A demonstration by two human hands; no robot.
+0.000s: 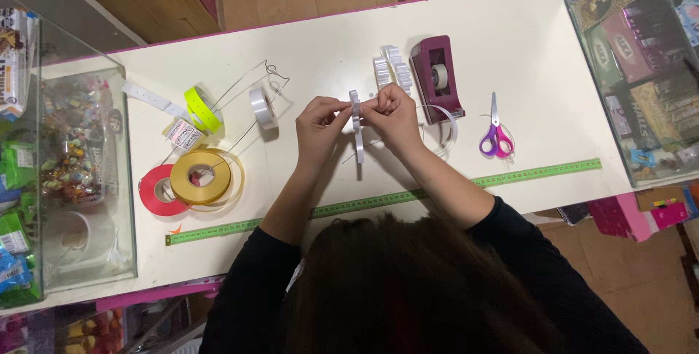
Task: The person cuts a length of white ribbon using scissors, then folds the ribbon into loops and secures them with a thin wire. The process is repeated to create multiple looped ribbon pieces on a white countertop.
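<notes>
White glossy ribbon folded into loops [356, 110] is pinched closed between left hand [317, 122] and right hand [395, 115] mid-worktop; looping seems underway, and fastening likely needs the maroon tape dispenser [435, 77].

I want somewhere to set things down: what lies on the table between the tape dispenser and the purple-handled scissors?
Nothing: in the head view, the table is bare between the maroon tape dispenser and the scissors.

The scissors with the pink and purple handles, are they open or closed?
Closed. The scissors lie flat on the white table, blades together in one thin point, handle loops side by side.
</notes>
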